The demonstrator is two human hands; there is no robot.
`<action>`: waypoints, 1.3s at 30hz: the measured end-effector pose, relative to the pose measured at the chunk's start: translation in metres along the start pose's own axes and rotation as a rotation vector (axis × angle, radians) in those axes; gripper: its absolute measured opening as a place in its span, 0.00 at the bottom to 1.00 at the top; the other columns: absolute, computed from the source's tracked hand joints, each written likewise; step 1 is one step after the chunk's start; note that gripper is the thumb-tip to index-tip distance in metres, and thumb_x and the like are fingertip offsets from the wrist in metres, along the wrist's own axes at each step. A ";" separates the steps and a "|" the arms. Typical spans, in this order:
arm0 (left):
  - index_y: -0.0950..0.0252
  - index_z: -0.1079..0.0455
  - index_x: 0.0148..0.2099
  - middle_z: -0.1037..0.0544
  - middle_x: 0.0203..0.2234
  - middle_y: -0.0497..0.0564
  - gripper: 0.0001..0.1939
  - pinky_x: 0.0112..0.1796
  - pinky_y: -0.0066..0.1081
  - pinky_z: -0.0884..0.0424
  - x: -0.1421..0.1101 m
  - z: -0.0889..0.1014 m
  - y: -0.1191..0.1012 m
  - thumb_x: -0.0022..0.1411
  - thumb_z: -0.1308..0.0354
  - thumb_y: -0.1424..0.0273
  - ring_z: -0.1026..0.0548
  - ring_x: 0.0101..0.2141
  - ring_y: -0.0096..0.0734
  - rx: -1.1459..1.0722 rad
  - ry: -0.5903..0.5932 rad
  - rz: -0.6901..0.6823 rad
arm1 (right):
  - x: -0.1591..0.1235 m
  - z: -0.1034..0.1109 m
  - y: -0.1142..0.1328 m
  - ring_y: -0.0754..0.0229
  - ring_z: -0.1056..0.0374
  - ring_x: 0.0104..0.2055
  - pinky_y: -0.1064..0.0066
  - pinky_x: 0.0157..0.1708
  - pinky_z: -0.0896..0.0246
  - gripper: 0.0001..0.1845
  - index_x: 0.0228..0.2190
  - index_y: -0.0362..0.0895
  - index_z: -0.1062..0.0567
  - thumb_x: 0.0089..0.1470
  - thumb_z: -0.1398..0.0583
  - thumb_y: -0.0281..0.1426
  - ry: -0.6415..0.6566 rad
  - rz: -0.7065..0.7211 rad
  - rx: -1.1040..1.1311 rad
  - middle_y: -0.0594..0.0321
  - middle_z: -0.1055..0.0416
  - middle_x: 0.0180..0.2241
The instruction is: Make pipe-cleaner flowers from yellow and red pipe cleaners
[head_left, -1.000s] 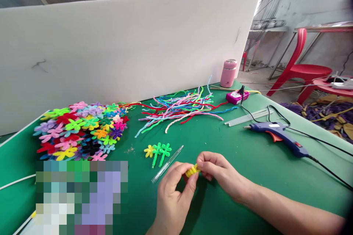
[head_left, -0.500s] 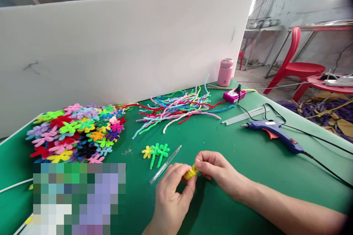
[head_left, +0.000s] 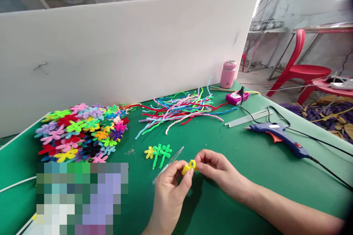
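Observation:
Between both hands is a yellow pipe cleaner [head_left: 186, 169] bent into small loops, one ring of it standing up. My left hand [head_left: 172, 191] pinches it between thumb and fingers. The fingertips of my right hand [head_left: 213, 163] are closed at the loop's right side. Just beyond my left hand lie two green pipe-cleaner flowers with stems [head_left: 161, 154] and a small yellow flower [head_left: 149, 152]. A clear pen-like stick [head_left: 176, 154] lies on the green table, partly behind my left hand.
A heap of colourful pipe-cleaner flowers [head_left: 74, 126] lies left, loose pipe cleaners [head_left: 182, 108] at the back. To the right are a blue glue gun [head_left: 278, 136] with its cord, clear glue sticks [head_left: 248, 117], a magenta box [head_left: 236, 97] and a pink flask [head_left: 228, 75]. A white board [head_left: 124, 51] stands behind.
The yellow pipe cleaner has turned, and a round loop of it now shows on top. My right fingertips have shifted slightly to its right side. The camera view has moved a little.

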State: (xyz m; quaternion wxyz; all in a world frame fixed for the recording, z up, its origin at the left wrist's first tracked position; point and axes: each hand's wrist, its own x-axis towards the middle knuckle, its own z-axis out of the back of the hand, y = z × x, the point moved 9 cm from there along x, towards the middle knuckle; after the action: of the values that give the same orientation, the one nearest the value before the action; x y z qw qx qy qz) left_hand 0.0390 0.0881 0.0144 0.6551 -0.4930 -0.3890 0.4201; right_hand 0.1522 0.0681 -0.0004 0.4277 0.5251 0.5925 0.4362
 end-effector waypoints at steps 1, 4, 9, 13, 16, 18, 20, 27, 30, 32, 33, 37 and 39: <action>0.66 0.30 0.33 0.29 0.23 0.47 0.06 0.24 0.21 0.35 0.000 -0.001 0.003 0.55 0.43 0.68 0.33 0.23 0.24 -0.045 0.008 0.038 | 0.000 -0.001 -0.001 0.68 0.47 0.25 0.76 0.25 0.52 0.17 0.26 0.40 0.33 0.48 0.39 0.42 0.013 0.005 -0.013 0.68 0.40 0.23; 0.67 0.31 0.31 0.31 0.22 0.46 0.07 0.23 0.21 0.37 -0.001 -0.003 0.006 0.54 0.42 0.67 0.36 0.22 0.22 -0.123 0.022 0.100 | 0.000 -0.004 -0.005 0.68 0.45 0.25 0.75 0.26 0.50 0.17 0.25 0.40 0.33 0.47 0.39 0.42 0.043 -0.020 -0.010 0.68 0.39 0.23; 0.67 0.31 0.30 0.35 0.20 0.45 0.07 0.22 0.20 0.39 -0.001 -0.006 0.006 0.53 0.41 0.67 0.39 0.22 0.21 -0.176 0.049 0.122 | 0.000 -0.003 -0.007 0.67 0.41 0.26 0.75 0.27 0.46 0.17 0.32 0.40 0.31 0.44 0.36 0.40 0.010 -0.026 0.124 0.67 0.36 0.24; 0.67 0.32 0.29 0.37 0.20 0.44 0.08 0.23 0.21 0.41 -0.002 -0.010 0.005 0.54 0.42 0.66 0.40 0.22 0.21 -0.207 0.090 0.122 | -0.001 -0.004 -0.006 0.66 0.38 0.26 0.73 0.29 0.42 0.17 0.30 0.40 0.28 0.43 0.35 0.39 0.007 0.026 0.142 0.66 0.34 0.23; 0.67 0.33 0.29 0.38 0.19 0.44 0.09 0.23 0.21 0.41 -0.002 -0.012 0.005 0.55 0.43 0.66 0.41 0.22 0.21 -0.217 0.120 0.125 | -0.001 -0.004 -0.007 0.65 0.36 0.27 0.72 0.30 0.40 0.15 0.28 0.40 0.29 0.43 0.35 0.39 0.003 0.035 0.157 0.64 0.32 0.24; 0.67 0.33 0.28 0.38 0.19 0.43 0.09 0.23 0.21 0.42 -0.003 -0.013 0.005 0.55 0.43 0.66 0.41 0.22 0.21 -0.227 0.133 0.135 | -0.001 -0.005 -0.008 0.65 0.36 0.27 0.73 0.30 0.40 0.15 0.28 0.39 0.29 0.44 0.36 0.38 0.004 0.031 0.164 0.64 0.32 0.24; 0.67 0.33 0.28 0.39 0.19 0.43 0.10 0.23 0.21 0.42 -0.003 -0.014 0.006 0.55 0.44 0.65 0.42 0.22 0.21 -0.233 0.140 0.148 | -0.002 -0.005 -0.008 0.66 0.37 0.27 0.73 0.30 0.41 0.14 0.28 0.39 0.29 0.45 0.36 0.38 -0.004 0.027 0.163 0.64 0.32 0.24; 0.67 0.33 0.27 0.38 0.18 0.44 0.10 0.21 0.21 0.42 -0.002 -0.014 0.009 0.54 0.42 0.65 0.41 0.21 0.21 -0.237 0.116 0.175 | -0.004 -0.006 -0.009 0.65 0.38 0.27 0.73 0.29 0.43 0.15 0.27 0.40 0.30 0.45 0.36 0.40 -0.026 0.021 0.134 0.64 0.34 0.25; 0.67 0.33 0.27 0.39 0.18 0.44 0.10 0.21 0.21 0.42 -0.001 -0.014 0.008 0.54 0.43 0.65 0.42 0.21 0.21 -0.233 0.121 0.167 | -0.004 -0.007 -0.008 0.65 0.39 0.27 0.73 0.30 0.43 0.16 0.27 0.41 0.31 0.45 0.37 0.41 -0.027 0.021 0.134 0.64 0.34 0.25; 0.67 0.34 0.27 0.39 0.18 0.43 0.10 0.22 0.21 0.42 -0.002 -0.015 0.007 0.55 0.43 0.65 0.42 0.21 0.21 -0.223 0.129 0.162 | -0.004 -0.007 -0.007 0.65 0.39 0.27 0.73 0.30 0.43 0.16 0.27 0.41 0.31 0.45 0.37 0.41 -0.030 0.020 0.136 0.64 0.35 0.24; 0.67 0.34 0.28 0.39 0.18 0.43 0.10 0.22 0.21 0.42 -0.002 -0.015 0.006 0.55 0.43 0.65 0.42 0.21 0.21 -0.218 0.134 0.159 | -0.004 -0.007 -0.007 0.65 0.39 0.27 0.73 0.30 0.44 0.16 0.27 0.41 0.31 0.44 0.36 0.41 -0.031 0.021 0.137 0.65 0.35 0.24; 0.67 0.33 0.30 0.39 0.19 0.43 0.09 0.23 0.22 0.43 -0.004 -0.017 0.007 0.57 0.45 0.65 0.42 0.22 0.21 -0.211 0.163 0.154 | -0.004 -0.007 -0.005 0.66 0.39 0.27 0.74 0.29 0.44 0.14 0.26 0.40 0.31 0.46 0.37 0.39 -0.027 0.038 0.140 0.65 0.35 0.24; 0.66 0.32 0.31 0.39 0.20 0.43 0.09 0.24 0.22 0.43 -0.005 -0.017 0.009 0.57 0.45 0.65 0.41 0.22 0.21 -0.226 0.167 0.166 | -0.004 -0.008 -0.006 0.66 0.38 0.27 0.74 0.29 0.43 0.13 0.26 0.40 0.32 0.47 0.37 0.37 -0.012 0.047 0.159 0.65 0.34 0.24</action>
State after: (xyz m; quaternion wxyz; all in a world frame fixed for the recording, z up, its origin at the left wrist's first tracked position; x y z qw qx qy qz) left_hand 0.0517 0.0796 0.0014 0.5885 -0.6273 -0.3356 0.3840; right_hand 0.1438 0.0633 -0.0037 0.3778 0.5739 0.6102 0.3943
